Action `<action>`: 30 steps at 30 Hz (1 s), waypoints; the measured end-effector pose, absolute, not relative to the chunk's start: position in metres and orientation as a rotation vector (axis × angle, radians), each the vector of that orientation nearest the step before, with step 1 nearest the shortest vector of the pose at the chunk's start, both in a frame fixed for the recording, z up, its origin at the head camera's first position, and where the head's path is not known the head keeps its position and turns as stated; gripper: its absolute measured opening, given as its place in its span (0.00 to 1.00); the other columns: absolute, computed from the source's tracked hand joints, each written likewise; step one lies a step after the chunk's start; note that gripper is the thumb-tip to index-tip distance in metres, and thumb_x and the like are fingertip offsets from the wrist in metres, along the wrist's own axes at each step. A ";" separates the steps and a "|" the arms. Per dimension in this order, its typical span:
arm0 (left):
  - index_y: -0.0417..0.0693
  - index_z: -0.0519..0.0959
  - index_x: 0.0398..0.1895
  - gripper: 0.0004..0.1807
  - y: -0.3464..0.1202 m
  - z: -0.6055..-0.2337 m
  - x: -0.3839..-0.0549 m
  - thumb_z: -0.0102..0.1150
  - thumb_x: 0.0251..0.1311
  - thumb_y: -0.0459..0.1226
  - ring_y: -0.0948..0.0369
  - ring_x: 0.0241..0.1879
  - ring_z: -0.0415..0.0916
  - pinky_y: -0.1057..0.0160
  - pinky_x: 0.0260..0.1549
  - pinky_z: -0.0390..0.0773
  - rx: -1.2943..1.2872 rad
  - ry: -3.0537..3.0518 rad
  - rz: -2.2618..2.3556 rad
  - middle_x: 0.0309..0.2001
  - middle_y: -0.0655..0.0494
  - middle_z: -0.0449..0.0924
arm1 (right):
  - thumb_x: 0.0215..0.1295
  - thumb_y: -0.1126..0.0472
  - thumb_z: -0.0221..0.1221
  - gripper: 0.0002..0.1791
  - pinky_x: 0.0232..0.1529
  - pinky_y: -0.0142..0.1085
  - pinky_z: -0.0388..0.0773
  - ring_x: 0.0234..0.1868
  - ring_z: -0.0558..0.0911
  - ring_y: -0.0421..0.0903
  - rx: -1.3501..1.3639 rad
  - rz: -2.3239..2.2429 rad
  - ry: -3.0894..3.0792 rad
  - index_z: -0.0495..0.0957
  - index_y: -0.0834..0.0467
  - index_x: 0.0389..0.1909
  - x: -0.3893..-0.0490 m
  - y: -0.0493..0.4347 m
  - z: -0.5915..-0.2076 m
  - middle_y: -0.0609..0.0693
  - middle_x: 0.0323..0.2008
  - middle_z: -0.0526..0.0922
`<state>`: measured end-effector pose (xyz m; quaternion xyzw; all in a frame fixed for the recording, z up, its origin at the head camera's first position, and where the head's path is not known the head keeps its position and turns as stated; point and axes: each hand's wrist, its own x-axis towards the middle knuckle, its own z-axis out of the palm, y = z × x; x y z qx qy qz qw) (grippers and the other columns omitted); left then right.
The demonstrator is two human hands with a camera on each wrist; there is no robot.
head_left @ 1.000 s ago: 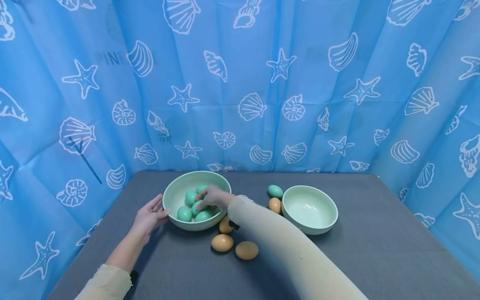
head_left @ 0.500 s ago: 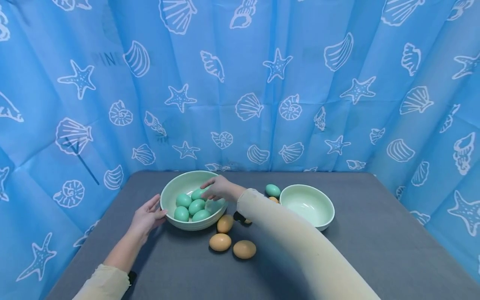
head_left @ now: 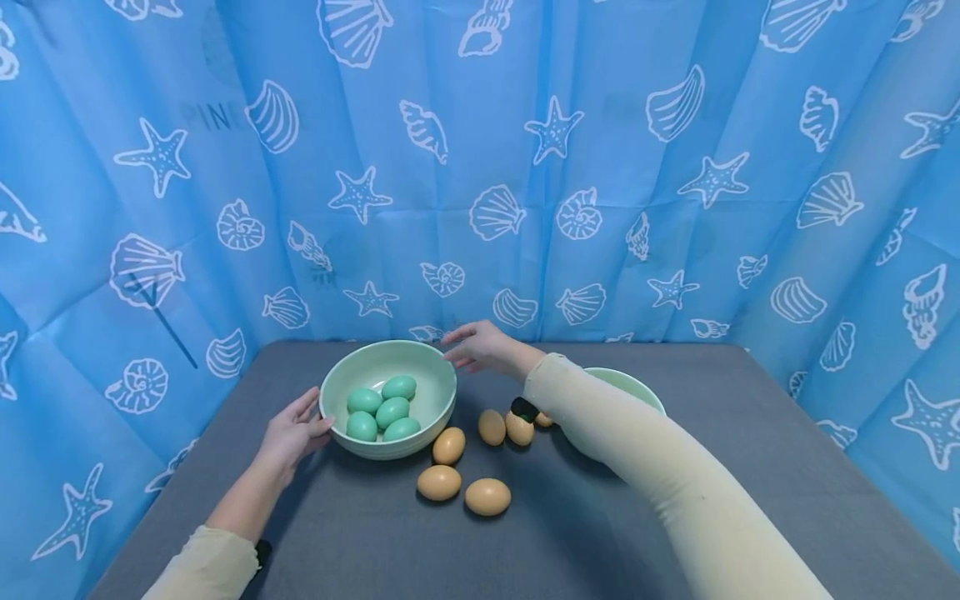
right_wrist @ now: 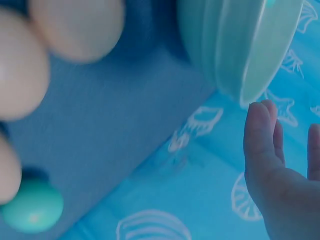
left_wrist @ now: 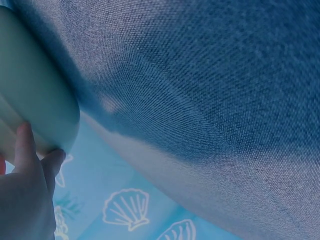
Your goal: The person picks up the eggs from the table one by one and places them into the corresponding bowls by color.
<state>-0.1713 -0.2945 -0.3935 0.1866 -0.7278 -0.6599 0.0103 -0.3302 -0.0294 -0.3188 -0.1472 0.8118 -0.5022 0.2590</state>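
Several green eggs (head_left: 393, 412) lie together in the larger pale green bowl (head_left: 431, 379). My left hand (head_left: 288, 437) rests its fingers against the bowl's left outer side; in the left wrist view, the fingertips touch the bowl wall (left_wrist: 40, 75). On the far right of that bowl, my right hand (head_left: 491, 348) hovers with loosely extended fingers and holds nothing. Its fingertips come close to the rim in the right wrist view, and I cannot tell whether they touch. Brown eggs (head_left: 447, 446) lie on the table just right of the bowl.
A smaller green bowl (head_left: 622, 382) is partly covered by my right sleeve. More brown eggs (head_left: 491, 427) lie between the bowls, and a green egg (right_wrist: 33, 206) sits beside them. A blue shell-patterned curtain (head_left: 480, 167) hangs behind the grey table (head_left: 360, 533).
My right hand has come out of the larger bowl and moved right and back past its rim, leaving the green eggs inside. My left hand stays against the bowl.
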 end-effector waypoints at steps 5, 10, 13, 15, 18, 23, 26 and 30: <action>0.44 0.41 0.81 0.40 -0.295 -0.391 -0.171 0.50 0.73 0.29 0.46 0.78 0.45 0.47 0.68 0.66 0.568 -2.278 -2.057 0.80 0.44 0.37 | 0.71 0.65 0.60 0.24 0.61 0.50 0.79 0.63 0.78 0.58 -0.426 -1.334 2.225 0.74 0.58 0.66 -0.341 -0.005 -0.309 0.60 0.64 0.77; 0.44 0.41 0.81 0.40 -0.296 -0.390 -0.171 0.50 0.73 0.29 0.46 0.78 0.45 0.47 0.68 0.66 0.570 -2.282 -2.051 0.80 0.44 0.37 | 0.73 0.65 0.58 0.25 0.66 0.53 0.74 0.67 0.73 0.61 -0.517 -1.241 2.217 0.71 0.58 0.69 -0.356 0.021 -0.305 0.62 0.66 0.75; 0.45 0.42 0.81 0.40 -0.295 -0.390 -0.171 0.51 0.73 0.29 0.46 0.78 0.45 0.47 0.68 0.66 0.585 -2.277 -2.050 0.80 0.44 0.37 | 0.74 0.64 0.56 0.26 0.67 0.54 0.72 0.68 0.72 0.62 -0.609 -1.147 2.212 0.68 0.59 0.71 -0.367 0.039 -0.306 0.63 0.68 0.72; 0.45 0.42 0.81 0.40 -0.295 -0.390 -0.171 0.51 0.73 0.28 0.46 0.78 0.45 0.47 0.68 0.66 0.589 -2.273 -2.050 0.80 0.44 0.37 | 0.75 0.63 0.56 0.27 0.68 0.55 0.70 0.68 0.72 0.62 -0.658 -1.089 2.216 0.67 0.59 0.72 -0.373 0.049 -0.308 0.63 0.68 0.71; 0.45 0.42 0.81 0.40 -0.295 -0.391 -0.172 0.51 0.73 0.29 0.46 0.78 0.45 0.47 0.68 0.66 0.598 -2.269 -2.048 0.80 0.44 0.37 | 0.75 0.63 0.56 0.28 0.67 0.57 0.70 0.68 0.73 0.61 -0.725 -1.001 2.227 0.66 0.59 0.73 -0.385 0.064 -0.314 0.64 0.69 0.71; 0.45 0.42 0.81 0.40 -0.295 -0.392 -0.172 0.50 0.73 0.28 0.45 0.78 0.45 0.47 0.68 0.66 0.592 -2.274 -2.041 0.80 0.43 0.37 | 0.73 0.64 0.58 0.30 0.67 0.61 0.68 0.68 0.72 0.61 -0.758 -0.924 2.251 0.65 0.59 0.74 -0.402 0.086 -0.326 0.65 0.69 0.70; 0.45 0.42 0.81 0.40 -0.294 -0.393 -0.172 0.50 0.73 0.28 0.45 0.78 0.45 0.47 0.67 0.67 0.586 -2.268 -2.048 0.80 0.43 0.37 | 0.72 0.64 0.59 0.30 0.68 0.62 0.67 0.70 0.70 0.61 -0.744 -0.895 2.263 0.66 0.58 0.74 -0.408 0.096 -0.331 0.65 0.70 0.69; 0.45 0.43 0.81 0.40 -0.294 -0.393 -0.172 0.51 0.73 0.28 0.45 0.78 0.45 0.47 0.67 0.67 0.602 -2.261 -2.053 0.80 0.44 0.37 | 0.71 0.64 0.60 0.30 0.69 0.62 0.65 0.72 0.66 0.64 -0.735 -0.860 2.264 0.67 0.59 0.73 -0.412 0.105 -0.338 0.66 0.71 0.66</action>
